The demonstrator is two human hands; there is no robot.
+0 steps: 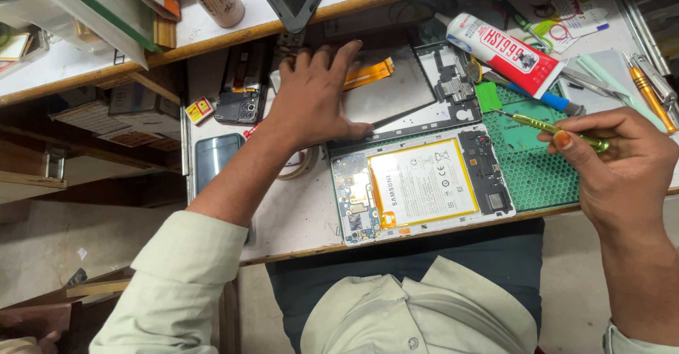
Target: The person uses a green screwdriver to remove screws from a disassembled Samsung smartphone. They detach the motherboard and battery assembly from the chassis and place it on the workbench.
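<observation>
Two hands on the job. Left hand (313, 96) spread flat, fingers apart, pressing down the removed back panel (396, 89), likely to stop it sliding. Right hand (622, 163) pinches a green-handled screwdriver (555, 126) between thumb and fingers, tip aimed left, hovering over the green mat (544, 173). Opened tablet (423, 184) lies battery-up at the surface (297, 216) front edge, between both hands.
</observation>
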